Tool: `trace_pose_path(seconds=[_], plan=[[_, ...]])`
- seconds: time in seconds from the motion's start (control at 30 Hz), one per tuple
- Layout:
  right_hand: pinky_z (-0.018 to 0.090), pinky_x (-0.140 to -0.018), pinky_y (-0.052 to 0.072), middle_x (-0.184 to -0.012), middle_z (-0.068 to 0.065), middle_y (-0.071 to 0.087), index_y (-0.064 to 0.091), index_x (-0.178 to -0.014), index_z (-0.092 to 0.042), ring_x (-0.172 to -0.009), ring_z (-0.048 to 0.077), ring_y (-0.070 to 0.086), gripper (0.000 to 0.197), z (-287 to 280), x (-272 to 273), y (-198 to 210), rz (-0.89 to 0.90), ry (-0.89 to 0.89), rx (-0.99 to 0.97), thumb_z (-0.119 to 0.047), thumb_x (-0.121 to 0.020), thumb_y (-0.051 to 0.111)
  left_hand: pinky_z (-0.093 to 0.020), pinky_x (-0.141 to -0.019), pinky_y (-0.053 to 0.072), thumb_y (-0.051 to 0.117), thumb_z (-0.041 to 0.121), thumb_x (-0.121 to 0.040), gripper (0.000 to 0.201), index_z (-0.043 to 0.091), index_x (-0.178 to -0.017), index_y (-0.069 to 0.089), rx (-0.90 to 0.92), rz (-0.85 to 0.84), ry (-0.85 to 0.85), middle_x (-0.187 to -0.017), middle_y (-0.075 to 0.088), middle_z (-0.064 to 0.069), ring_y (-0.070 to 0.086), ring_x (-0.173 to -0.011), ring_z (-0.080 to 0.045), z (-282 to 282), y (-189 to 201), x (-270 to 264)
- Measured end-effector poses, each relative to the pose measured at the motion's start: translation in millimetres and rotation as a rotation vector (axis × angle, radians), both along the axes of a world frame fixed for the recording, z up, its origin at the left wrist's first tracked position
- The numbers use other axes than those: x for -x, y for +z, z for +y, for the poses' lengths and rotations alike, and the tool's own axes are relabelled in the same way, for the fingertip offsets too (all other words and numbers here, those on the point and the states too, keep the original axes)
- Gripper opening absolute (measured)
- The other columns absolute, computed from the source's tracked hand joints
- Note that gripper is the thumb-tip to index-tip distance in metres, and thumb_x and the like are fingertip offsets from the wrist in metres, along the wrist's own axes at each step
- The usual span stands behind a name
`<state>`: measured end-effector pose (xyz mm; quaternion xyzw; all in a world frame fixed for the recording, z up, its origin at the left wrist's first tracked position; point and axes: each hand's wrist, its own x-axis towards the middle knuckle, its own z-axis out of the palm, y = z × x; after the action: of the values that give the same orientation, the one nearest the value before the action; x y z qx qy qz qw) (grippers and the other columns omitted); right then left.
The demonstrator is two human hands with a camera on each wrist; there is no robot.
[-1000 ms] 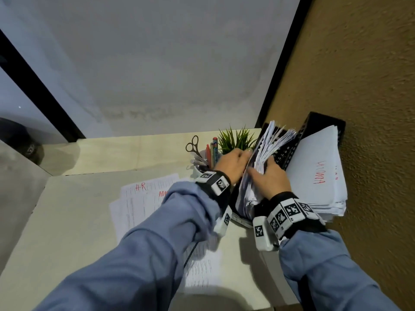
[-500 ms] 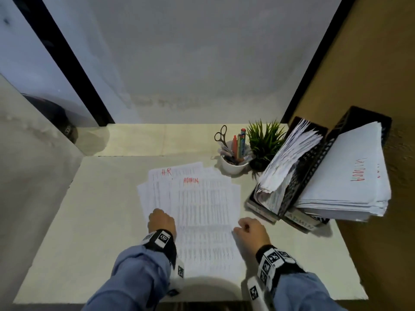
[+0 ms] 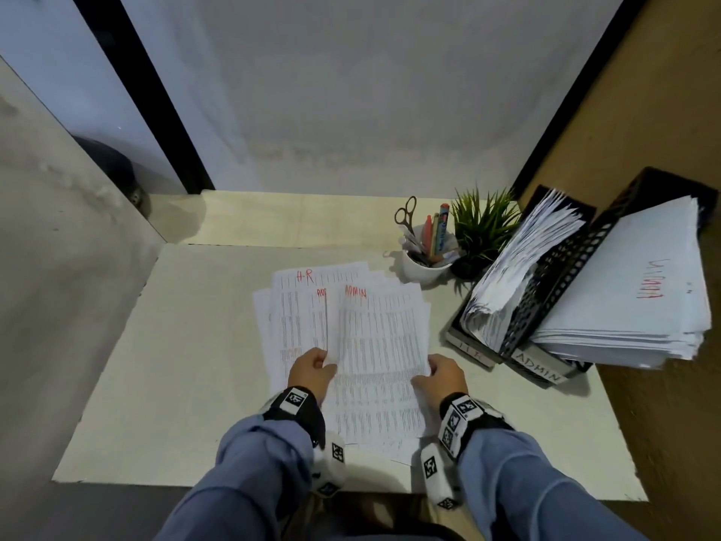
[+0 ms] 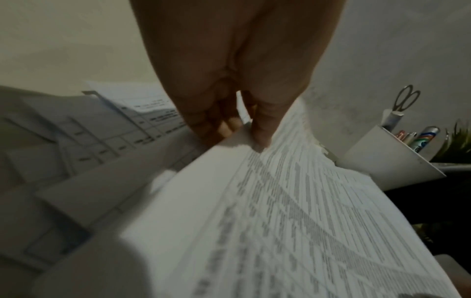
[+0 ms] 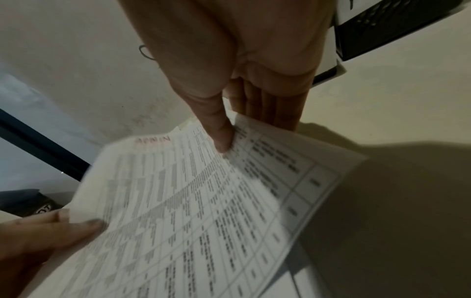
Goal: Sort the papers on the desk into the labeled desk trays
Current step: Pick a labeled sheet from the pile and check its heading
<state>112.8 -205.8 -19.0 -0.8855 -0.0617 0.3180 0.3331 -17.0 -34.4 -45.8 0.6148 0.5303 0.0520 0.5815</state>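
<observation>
A printed sheet headed ADMIN in red [image 3: 380, 345] is lifted off the loose paper stack [image 3: 296, 318] in the middle of the desk. My left hand [image 3: 312, 370] pinches its left edge [image 4: 244, 137] between thumb and fingers. My right hand [image 3: 439, 374] pinches its right edge, thumb [image 5: 221, 139] on top and fingers beneath. Beneath it lie sheets headed HR [image 3: 304, 276] and another ADMIN one. Two black trays stand at the right: the HR tray [image 3: 468, 347], stuffed with papers, and the ADMIN tray [image 3: 540, 370], holding a thick pile.
A white cup with scissors and pens [image 3: 425, 259] and a small green plant [image 3: 483, 228] stand behind the stack, left of the trays. A brown wall [image 3: 663, 111] runs along the right. The desk's front edge [image 3: 234, 484] is near my arms.
My hands left the HR tray, came back to the stack on the desk, and have now taken hold of the top ADMIN sheet by both side edges and raised it.
</observation>
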Motion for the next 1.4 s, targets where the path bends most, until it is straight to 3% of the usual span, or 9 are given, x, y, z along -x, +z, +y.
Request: trace_pose_path(seconds=[0.23, 0.33, 0.47, 0.63, 0.83, 1.0, 1.13, 1.23, 1.4], plan=[[0.016, -0.053, 0.051, -0.079, 0.006, 0.065, 0.061, -0.096, -0.007, -0.070, 0.017, 0.061, 0.028, -0.7, -2.8, 29.7, 0.135, -0.266, -0.414, 0.013, -0.077, 0.060, -0.028, -0.071, 0.049, 0.042, -0.023, -0.071, 0.050, 0.019, -0.046, 0.056, 0.001, -0.125, -0.019, -0.064, 0.060, -0.006, 0.058, -0.069, -0.025, 9.3, -6.8, 13.2], [0.025, -0.062, 0.053, -0.075, 0.017, 0.065, 0.061, -0.086, 0.009, -0.073, 0.027, 0.063, 0.015, 0.9, -6.5, 35.1, 0.308, -0.331, -0.551, 0.020, -0.076, 0.057, -0.037, -0.076, 0.052, 0.034, -0.024, -0.065, 0.046, 0.012, -0.044, 0.053, 0.003, -0.113, -0.011, -0.075, 0.068, -0.017, 0.064, -0.076, -0.029, 7.3, 3.1, 14.4], [0.012, -0.045, 0.048, -0.042, -0.002, 0.058, 0.054, -0.059, -0.001, -0.062, 0.021, 0.055, 0.036, 2.0, -12.7, 20.4, 0.311, -0.364, -0.549, 0.030, -0.075, 0.047, -0.033, -0.065, 0.042, 0.040, -0.011, -0.078, 0.030, 0.011, -0.059, 0.048, -0.167, 0.079, 0.143, -0.074, 0.053, -0.008, 0.050, -0.073, -0.022, 15.5, 15.5, 12.9], [0.021, -0.055, 0.050, -0.061, 0.016, 0.060, 0.054, -0.049, -0.001, -0.066, 0.025, 0.055, 0.041, -0.9, -12.4, 1.6, 0.304, -0.387, -0.538, 0.032, -0.070, 0.044, -0.025, -0.071, 0.036, 0.045, 0.006, -0.091, 0.037, 0.015, -0.055, 0.040, -0.044, 0.227, 0.206, -0.072, 0.049, -0.009, 0.045, -0.079, -0.021, 31.9, 13.1, 10.8], [0.030, -0.068, 0.047, -0.075, 0.023, 0.061, 0.059, -0.038, -0.008, -0.072, 0.030, 0.057, 0.050, -2.2, -8.3, -3.2, 0.347, -0.420, -0.525, 0.026, -0.069, 0.041, -0.030, -0.066, 0.040, 0.064, 0.023, -0.084, 0.027, 0.017, -0.068, 0.042, 0.079, 0.115, 0.093, -0.069, 0.040, -0.003, 0.044, -0.068, -0.020, 23.6, 9.0, 9.2], [0.026, -0.063, 0.047, -0.073, 0.018, 0.060, 0.055, -0.047, -0.001, -0.068, 0.026, 0.055, 0.040, -2.2, -7.2, -0.9, 0.357, -0.450, -0.490, 0.030, -0.066, 0.040, -0.027, -0.058, 0.020, 0.062, 0.008, -0.085, 0.047, 0.015, -0.055, 0.026, -0.078, -0.006, 0.069, -0.056, 0.025, -0.001, 0.025, -0.057, -0.016, 19.5, 2.4, 16.3], [0.023, -0.056, 0.043, -0.058, 0.010, 0.056, 0.052, -0.046, -0.003, -0.066, 0.024, 0.049, 0.040, -6.0, -14.4, -2.9, 0.351, -0.460, -0.468, 0.030, -0.068, 0.045, -0.035, -0.073, 0.045, 0.055, 0.002, -0.085, 0.007, 0.000, -0.081, 0.061, -0.066, -0.017, 0.081, -0.080, 0.060, -0.013, 0.055, -0.074, -0.029, 27.7, -4.9, 28.2], [0.032, -0.071, 0.047, -0.077, 0.017, 0.059, 0.053, -0.058, -0.001, -0.075, 0.026, 0.054, 0.026, -7.2, -12.6, 1.9, 0.376, -0.508, -0.505, 0.022, -0.070, 0.052, -0.034, -0.074, 0.048, 0.041, -0.021, -0.074, 0.047, 0.015, -0.055, 0.063, 0.011, -0.106, 0.146, -0.070, 0.063, -0.007, 0.055, -0.074, -0.026, 30.2, -4.2, 29.3], [0.029, -0.067, 0.050, -0.071, 0.014, 0.059, 0.055, -0.056, -0.006, -0.073, 0.026, 0.056, 0.031, -3.7, -10.4, 8.5, 0.360, -0.477, -0.527, 0.020, -0.073, 0.053, -0.039, -0.080, 0.049, 0.030, -0.026, -0.060, 0.056, 0.016, -0.036, 0.056, 0.136, -0.212, 0.115, -0.065, 0.066, -0.009, 0.059, -0.077, -0.029, 15.0, 9.6, 23.7]])
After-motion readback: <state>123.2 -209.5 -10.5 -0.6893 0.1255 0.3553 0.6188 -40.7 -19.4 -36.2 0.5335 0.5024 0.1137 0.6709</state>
